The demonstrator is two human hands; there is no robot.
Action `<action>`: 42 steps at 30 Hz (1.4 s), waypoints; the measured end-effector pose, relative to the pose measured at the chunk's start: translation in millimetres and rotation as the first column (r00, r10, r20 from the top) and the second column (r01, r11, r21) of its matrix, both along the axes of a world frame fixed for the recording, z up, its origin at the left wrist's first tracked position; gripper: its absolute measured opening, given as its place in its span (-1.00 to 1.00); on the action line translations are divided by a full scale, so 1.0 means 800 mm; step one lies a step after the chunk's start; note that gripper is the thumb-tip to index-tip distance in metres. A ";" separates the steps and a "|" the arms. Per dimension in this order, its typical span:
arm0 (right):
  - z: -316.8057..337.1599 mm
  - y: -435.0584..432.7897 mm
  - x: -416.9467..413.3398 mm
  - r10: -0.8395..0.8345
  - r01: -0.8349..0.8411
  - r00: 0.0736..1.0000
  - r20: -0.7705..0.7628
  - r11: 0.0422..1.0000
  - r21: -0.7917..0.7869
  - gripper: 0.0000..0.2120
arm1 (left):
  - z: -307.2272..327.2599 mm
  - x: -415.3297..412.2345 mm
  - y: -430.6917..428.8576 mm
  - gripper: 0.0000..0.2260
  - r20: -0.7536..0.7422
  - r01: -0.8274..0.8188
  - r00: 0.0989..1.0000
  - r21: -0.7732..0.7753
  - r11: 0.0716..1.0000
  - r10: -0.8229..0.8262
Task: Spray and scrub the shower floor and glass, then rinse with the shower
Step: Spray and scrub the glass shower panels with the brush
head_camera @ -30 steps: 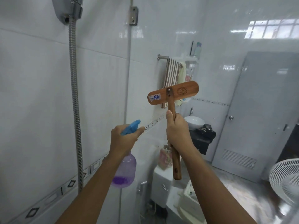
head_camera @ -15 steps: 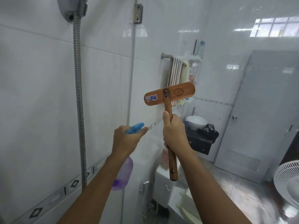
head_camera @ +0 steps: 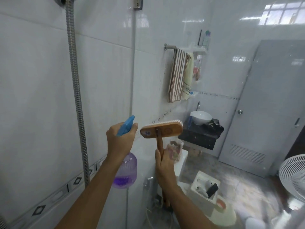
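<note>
My left hand grips a purple spray bottle by its blue trigger head, a finger on the trigger, nozzle aimed at the shower glass. My right hand holds the wooden handle of a scrub brush. The brush head lies level at mid-height with its white bristles turned toward the glass. The glass panel fills the right half of the view; its hinge edge meets the white tiled wall. The shower floor is out of view.
A metal shower hose hangs down the tiled wall on the left. Beyond the glass are a striped towel on a rail, a white basin, a toilet, a grey door and a white fan.
My right hand has lowered the brush down the glass, from towel height to basin height. The left hand with the spray bottle stayed raised; the view tilted down slightly.
</note>
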State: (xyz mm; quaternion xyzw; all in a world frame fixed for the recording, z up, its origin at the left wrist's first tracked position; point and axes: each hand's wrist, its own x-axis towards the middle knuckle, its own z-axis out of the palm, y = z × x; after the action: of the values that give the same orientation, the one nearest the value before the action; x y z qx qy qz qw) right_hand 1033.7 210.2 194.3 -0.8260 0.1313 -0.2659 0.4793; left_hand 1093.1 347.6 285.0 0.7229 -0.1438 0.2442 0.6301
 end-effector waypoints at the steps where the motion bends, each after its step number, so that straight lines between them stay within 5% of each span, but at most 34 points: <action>1: -0.002 0.002 -0.001 0.004 -0.004 1.000 -0.006 1.000 0.002 -0.83 | -0.001 -0.002 0.001 -0.78 0.005 -0.001 1.000 0.006 1.000 0.001; 10: 0.184 -0.006 0.054 -0.033 0.048 0.927 0.374 0.998 -0.030 -0.70 | 0.005 -0.014 0.001 -0.82 0.008 0.008 1.000 0.003 1.000 -0.008; 18: -0.008 0.014 -0.008 -0.058 0.042 0.994 0.097 0.986 0.159 -0.83 | -0.002 -0.021 -0.004 -0.75 0.019 0.001 1.000 0.026 1.000 -0.001; 24: 0.091 -0.009 0.013 -0.091 0.083 0.959 0.267 0.996 0.041 -0.73 | -0.002 -0.028 -0.012 -0.80 -0.019 0.014 1.000 0.019 1.000 -0.014; 28: 0.185 -0.030 0.026 -0.095 0.032 0.891 0.445 0.989 0.146 -0.72 | -0.005 -0.032 -0.017 -0.79 -0.028 0.028 0.999 0.014 1.000 -0.028; 37: -0.025 -0.053 -0.039 -0.117 0.082 0.981 0.153 0.972 0.220 -0.56 | -0.009 -0.049 -0.041 -0.82 -0.051 0.104 0.993 0.020 0.994 -0.103; 42: 0.046 -0.070 -0.067 -0.193 0.141 0.957 0.216 0.962 0.233 -0.55 | -0.007 -0.069 -0.067 -0.79 -0.058 0.172 0.984 0.018 0.985 -0.170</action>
State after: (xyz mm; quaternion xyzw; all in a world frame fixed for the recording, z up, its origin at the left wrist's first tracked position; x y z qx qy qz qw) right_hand 980.2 154.5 230.8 -0.7175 0.1708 -0.3864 0.5538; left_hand 1038.2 293.7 279.4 0.7215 -0.1904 0.1672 0.6443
